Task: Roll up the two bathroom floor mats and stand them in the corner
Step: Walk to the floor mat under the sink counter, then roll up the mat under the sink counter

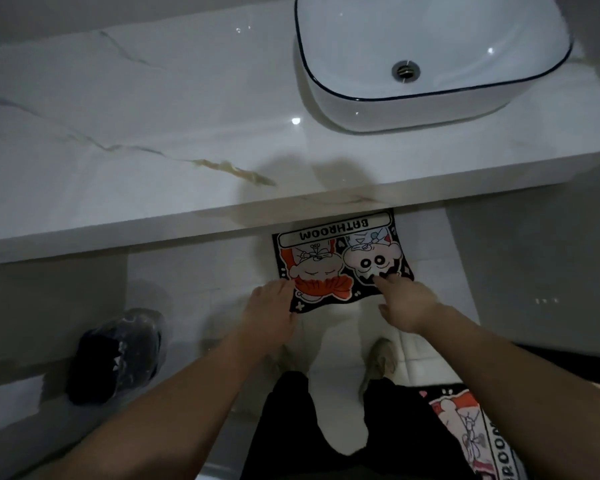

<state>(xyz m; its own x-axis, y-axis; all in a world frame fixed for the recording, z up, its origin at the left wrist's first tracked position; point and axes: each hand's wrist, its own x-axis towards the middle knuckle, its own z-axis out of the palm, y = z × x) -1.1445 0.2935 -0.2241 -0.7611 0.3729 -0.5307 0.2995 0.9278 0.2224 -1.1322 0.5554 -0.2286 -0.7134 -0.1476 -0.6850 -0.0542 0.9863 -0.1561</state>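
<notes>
A black-edged cartoon mat (340, 251) marked BATHROOM lies on the white tiled floor, its far end under the counter edge. My left hand (271, 313) grips the mat's near left corner. My right hand (407, 303) rests on the near right edge, fingers pressing on the print; whether it grips is unclear. The near edge looks slightly lifted. A second mat (471, 427) with the same print lies flat at the lower right, partly hidden by my leg.
A white marble counter (153, 150) overhangs the floor, carrying a white basin (326, 98) with a dark rim. A bin lined with a black bag (115, 355) stands at the left. My feet in pale slippers (378, 362) are just behind the mat.
</notes>
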